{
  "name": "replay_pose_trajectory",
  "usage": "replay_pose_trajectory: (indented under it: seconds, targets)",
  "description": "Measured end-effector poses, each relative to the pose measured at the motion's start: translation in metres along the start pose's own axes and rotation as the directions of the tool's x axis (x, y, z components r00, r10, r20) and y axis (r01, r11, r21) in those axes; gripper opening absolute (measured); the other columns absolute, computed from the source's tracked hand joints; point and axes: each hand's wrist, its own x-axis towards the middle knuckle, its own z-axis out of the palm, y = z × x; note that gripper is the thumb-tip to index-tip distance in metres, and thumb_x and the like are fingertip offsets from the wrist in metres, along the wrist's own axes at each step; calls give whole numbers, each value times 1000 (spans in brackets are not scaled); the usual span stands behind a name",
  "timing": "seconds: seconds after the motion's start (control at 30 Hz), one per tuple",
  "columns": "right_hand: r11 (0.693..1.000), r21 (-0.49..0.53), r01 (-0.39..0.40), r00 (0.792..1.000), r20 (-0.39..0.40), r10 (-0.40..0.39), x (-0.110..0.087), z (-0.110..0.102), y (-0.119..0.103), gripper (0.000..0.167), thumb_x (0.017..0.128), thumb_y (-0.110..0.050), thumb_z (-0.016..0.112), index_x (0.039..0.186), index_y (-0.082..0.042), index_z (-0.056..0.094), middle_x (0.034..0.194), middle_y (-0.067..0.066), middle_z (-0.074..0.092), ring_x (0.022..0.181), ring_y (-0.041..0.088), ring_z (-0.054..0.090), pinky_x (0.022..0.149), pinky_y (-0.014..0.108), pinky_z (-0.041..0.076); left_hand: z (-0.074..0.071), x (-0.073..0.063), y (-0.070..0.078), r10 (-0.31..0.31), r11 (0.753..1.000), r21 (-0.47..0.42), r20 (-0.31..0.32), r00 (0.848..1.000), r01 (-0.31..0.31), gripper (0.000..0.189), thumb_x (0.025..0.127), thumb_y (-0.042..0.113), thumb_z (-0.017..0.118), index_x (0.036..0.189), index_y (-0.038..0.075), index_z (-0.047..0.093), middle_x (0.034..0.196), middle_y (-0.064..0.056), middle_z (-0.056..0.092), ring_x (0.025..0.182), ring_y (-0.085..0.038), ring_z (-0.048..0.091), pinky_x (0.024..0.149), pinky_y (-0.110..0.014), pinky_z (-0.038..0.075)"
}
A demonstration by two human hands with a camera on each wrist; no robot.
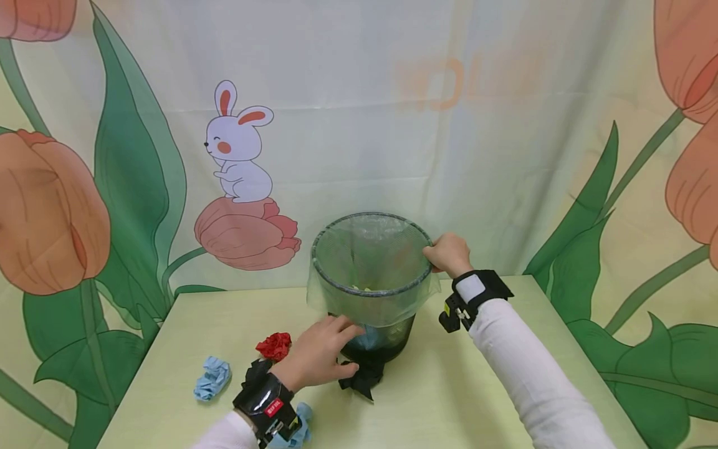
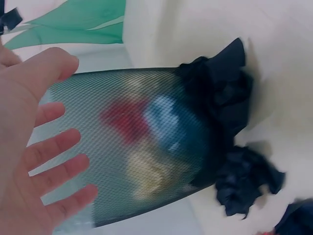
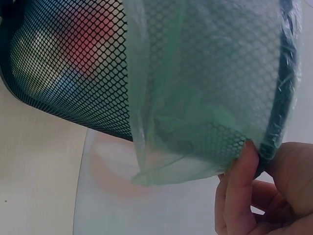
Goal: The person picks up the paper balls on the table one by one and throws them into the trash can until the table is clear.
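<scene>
A black mesh wastebasket (image 1: 387, 346) stands on the table, lined with a thin green plastic bag (image 1: 359, 312) folded over its rim. Through the mesh show blurred red, blue and yellowish lumps (image 2: 146, 166). My right hand (image 1: 451, 254) grips the rim and the bag at the right side, thumb and fingers pinching it in the right wrist view. The left hand (image 1: 322, 352), its fingers spread and holding nothing, is at the front left of the basket; whether it touches the bag I cannot tell. Crumpled black paper (image 1: 364, 377) lies against the basket's foot.
A crumpled red paper ball (image 1: 273, 346) and a light blue one (image 1: 212, 378) lie on the table's left side. Another blue piece (image 1: 303, 424) is partly hidden by my left wrist. Behind the table (image 1: 449, 399) hangs a printed curtain (image 1: 348, 143).
</scene>
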Motion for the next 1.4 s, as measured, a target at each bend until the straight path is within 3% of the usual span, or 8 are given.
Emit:
replay_pose_trajectory:
  seconds: [0.1, 0.3, 0.53, 0.73, 0.9, 1.07, 1.4]
  targets:
    - [1000, -2, 2, 1000, -5, -2, 0, 0, 0, 44, 82, -10, 49, 45, -18, 26, 38, -3, 35, 57, 26, 65, 43, 19, 12, 14, -2, 0, -13, 1000, -10, 27, 1000, 13, 53, 77, 42, 69, 122, 16, 57, 111, -2, 53, 99, -18, 52, 82, -33, 50]
    - [1000, 4, -3, 1000, -3, 3, 1, 0, 0, 45, 82, -10, 49, 44, -18, 27, 37, -3, 36, 42, 11, 56, 42, 19, 13, 36, -6, 1, -41, 999, -7, 64, 997, 42, 60, 77, 44, 69, 127, 17, 52, 117, -5, 52, 104, -23, 52, 81, -40, 50]
    - [1000, 13, -9, 1000, -3, 9, 2, 2, 0, 45, 83, -10, 49, 44, -18, 27, 37, -3, 34, 49, 19, 61, 42, 19, 12, 65, -11, 5, -91, 996, 11, 103, 991, 90, 68, 74, 43, 73, 132, 19, 47, 121, -5, 50, 107, -25, 50, 77, -43, 48]
    - [1000, 19, -12, 1000, 0, 12, 2, 2, 1, 46, 83, -10, 50, 43, -18, 28, 36, -3, 35, 40, 10, 52, 41, 19, 12, 90, -13, 9, -130, 991, 29, 83, 988, 128, 74, 70, 42, 76, 133, 20, 45, 121, -6, 49, 108, -27, 48, 73, -47, 47]
    - [1000, 20, -14, 1000, 1, 13, 2, 2, 3, 46, 83, -10, 50, 43, -18, 28, 36, -3, 36, 42, 13, 55, 41, 19, 12, 107, -12, 13, -177, 984, 48, 105, 979, 173, 79, 68, 41, 78, 136, 21, 43, 122, -6, 49, 110, -29, 48, 71, -47, 46]
    - [1000, 22, -16, 1000, -6, 16, 2, 1, 2, 46, 83, -10, 50, 44, -18, 27, 36, -3, 34, 51, 21, 62, 40, 20, 13, 120, -8, 19, -207, 977, 77, 133, 969, 198, 80, 68, 43, 77, 137, 24, 42, 121, -6, 49, 107, -30, 49, 70, -49, 49]
    - [999, 27, -23, 1000, -16, 24, 1, 2, 1, 47, 83, -11, 51, 43, -18, 28, 35, -3, 35, 54, 24, 64, 39, 19, 16, 137, -7, 24, -248, 968, 60, 139, 959, 242, 78, 66, 37, 80, 134, 27, 44, 117, -7, 49, 106, -30, 49, 61, -46, 50]
